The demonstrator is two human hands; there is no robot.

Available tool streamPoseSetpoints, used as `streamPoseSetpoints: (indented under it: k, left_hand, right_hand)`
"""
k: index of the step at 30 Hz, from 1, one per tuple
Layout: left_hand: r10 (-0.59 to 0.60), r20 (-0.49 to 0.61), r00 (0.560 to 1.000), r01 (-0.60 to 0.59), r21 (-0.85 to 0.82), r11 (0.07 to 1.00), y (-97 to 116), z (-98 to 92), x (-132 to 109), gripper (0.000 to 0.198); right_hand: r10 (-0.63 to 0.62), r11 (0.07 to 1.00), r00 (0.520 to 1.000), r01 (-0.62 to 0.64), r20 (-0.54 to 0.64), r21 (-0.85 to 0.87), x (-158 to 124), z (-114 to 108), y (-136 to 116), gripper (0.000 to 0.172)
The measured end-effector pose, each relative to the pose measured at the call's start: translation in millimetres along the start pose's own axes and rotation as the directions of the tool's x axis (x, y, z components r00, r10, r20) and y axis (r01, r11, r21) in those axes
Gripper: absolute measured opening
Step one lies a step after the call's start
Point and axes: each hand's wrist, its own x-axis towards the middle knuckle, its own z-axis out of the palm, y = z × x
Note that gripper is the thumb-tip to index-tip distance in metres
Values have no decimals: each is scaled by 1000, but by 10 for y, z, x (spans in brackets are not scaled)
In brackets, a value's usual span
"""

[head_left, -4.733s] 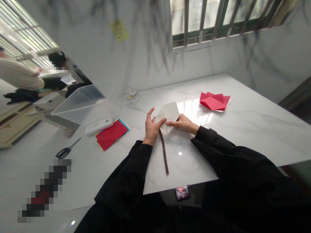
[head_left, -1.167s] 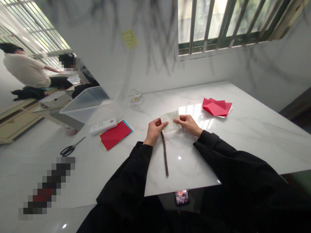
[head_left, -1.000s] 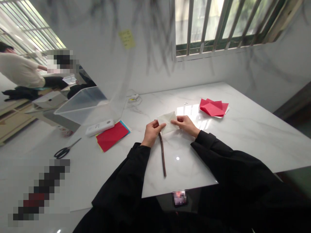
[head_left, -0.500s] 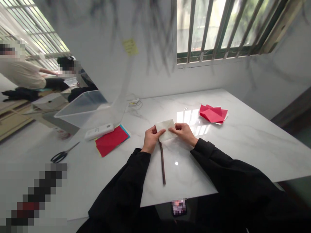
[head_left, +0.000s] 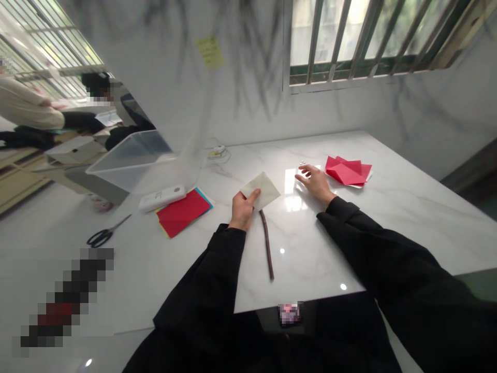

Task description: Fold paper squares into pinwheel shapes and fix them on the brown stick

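Note:
A pale cream square of paper (head_left: 266, 192) is pinched in my left hand (head_left: 244, 208), its thumb lying across the front. Below the paper a thin brown stick (head_left: 267, 243) lies on the white marbled table; its upper end is hidden by the paper. My right hand (head_left: 313, 182) is apart from the paper, holding nothing, with its fingers spread and curved over the table. Just beyond its fingertips are a few tiny white bits (head_left: 302, 163). To its right lies a pile of red paper pieces (head_left: 347, 171).
On the left are a stack of red paper (head_left: 184, 212), a white device (head_left: 163, 198), black-handled scissors (head_left: 101, 237) and a clear plastic bin (head_left: 128, 160). A white cable (head_left: 219, 151) lies by the wall. Other people sit at the far left.
My right hand has let go of the paper and moved right, toward the white bits. The paper has turned in my left hand, one corner now pointing up. The view has shifted slightly.

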Motion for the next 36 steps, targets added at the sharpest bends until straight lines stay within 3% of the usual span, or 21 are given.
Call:
streamPoseSetpoints:
  k: [3,6,15,27,31,36]
  left_hand:
    - [-6,27,1000,8,-87,996,1,-40,37,57]
    - [-7,68,998,19,-162,987,13,-90,58,60]
    - [-78,73,994,96,-285,954,27,-186,11,53]
    - [-124,117,985,143,-174,974,-8,-108,31,58]
    - [-129,113,985,146,-162,976,-27,-103,6,61]
    - [-102,103,989,115,-126,985,-53,-98,-12,56]
  right_hand:
    - [68,979,996,-77,-52,-187,247,28,290,47]
    - [115,951,989,-136,-88,-278,420,105,399,47]
    - [146,929,977,-189,-153,-319,454,206,436,38]
    - [295,849,943,-332,-152,-410,578,292,301,34]
    - [271,865,951,-308,-147,-395,599,285,367,30]
    - [96,953,984,-134,-149,-272,463,265,354,26]
